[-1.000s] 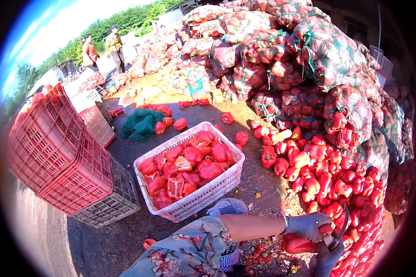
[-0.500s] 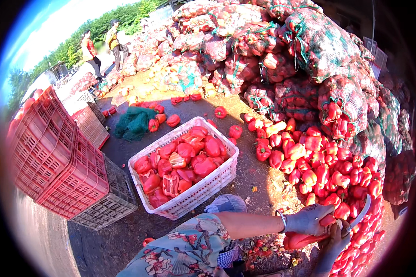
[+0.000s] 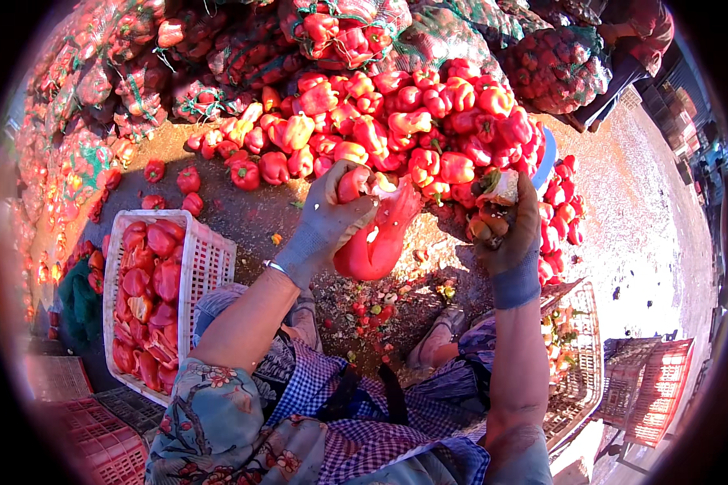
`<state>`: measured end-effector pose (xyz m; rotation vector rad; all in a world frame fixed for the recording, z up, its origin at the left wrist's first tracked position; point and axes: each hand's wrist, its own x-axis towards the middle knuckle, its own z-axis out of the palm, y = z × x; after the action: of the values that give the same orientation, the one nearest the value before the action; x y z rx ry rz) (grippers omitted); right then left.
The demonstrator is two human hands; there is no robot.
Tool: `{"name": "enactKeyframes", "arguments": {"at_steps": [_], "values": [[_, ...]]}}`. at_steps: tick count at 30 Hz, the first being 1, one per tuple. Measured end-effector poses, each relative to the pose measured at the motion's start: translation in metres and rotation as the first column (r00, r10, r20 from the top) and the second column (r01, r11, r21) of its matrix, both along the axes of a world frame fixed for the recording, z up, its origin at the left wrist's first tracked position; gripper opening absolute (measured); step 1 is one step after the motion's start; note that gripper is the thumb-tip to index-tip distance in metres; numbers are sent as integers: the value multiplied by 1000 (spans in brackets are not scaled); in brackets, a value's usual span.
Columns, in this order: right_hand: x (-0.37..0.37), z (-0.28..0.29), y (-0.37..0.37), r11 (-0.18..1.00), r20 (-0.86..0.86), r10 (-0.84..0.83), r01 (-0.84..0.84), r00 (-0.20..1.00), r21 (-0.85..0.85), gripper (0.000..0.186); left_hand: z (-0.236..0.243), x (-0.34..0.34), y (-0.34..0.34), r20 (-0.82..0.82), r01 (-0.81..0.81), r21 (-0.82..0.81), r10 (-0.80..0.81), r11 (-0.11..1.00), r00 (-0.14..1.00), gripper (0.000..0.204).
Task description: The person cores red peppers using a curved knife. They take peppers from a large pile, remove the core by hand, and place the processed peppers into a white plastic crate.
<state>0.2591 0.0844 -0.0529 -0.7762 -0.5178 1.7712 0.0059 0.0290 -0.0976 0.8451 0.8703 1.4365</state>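
My gloved left hand grips a split red pepper, its pale inside showing at the top. To its right my gloved right hand is closed around a curved knife and a pale pepper core with a green stem; its blade shows bluish behind my fingers. Loose red peppers are heaped beyond both hands. A white crate of peppers stands left of my legs. A crate holding scraps stands at my right.
Mesh sacks of peppers are piled behind the heap. A person bends by a sack at the upper right. Green netting lies beside the white crate. Pink crates stand lower left, more lower right.
My head has turned rightward and down. My hands have moved apart, with the pepper now split in my left hand and the core in my right.
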Motion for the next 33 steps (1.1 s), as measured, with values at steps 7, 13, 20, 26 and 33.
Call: {"name": "enactKeyframes", "arguments": {"at_steps": [7, 13, 20, 26, 33], "values": [[29, -23, -6, 907, -406, 407, -310, 818, 285, 46, 3, 3, 2, -4, -120, 61, 120, 991, 993, 28], [60, 19, -37, 988, -137, 91, -71, 986, 140, 53, -11, -5, 13, 149, -97, 141, 76, 985, 986, 23], [84, 31, -59, 941, 388, -339, 305, 857, 147, 38, 0, -8, 8, 194, -152, 86, 133, 985, 972, 23], [227, 18, -53, 896, 56, -423, 426, 905, -121, 35, 21, -66, -9, 285, -457, 175, 400, 872, 871, 18], [295, -4, -88, 566, -335, -775, -824, -535, 6, 22, 20, -185, -133, 351, -842, -113, 814, 528, 464, 25]]}}
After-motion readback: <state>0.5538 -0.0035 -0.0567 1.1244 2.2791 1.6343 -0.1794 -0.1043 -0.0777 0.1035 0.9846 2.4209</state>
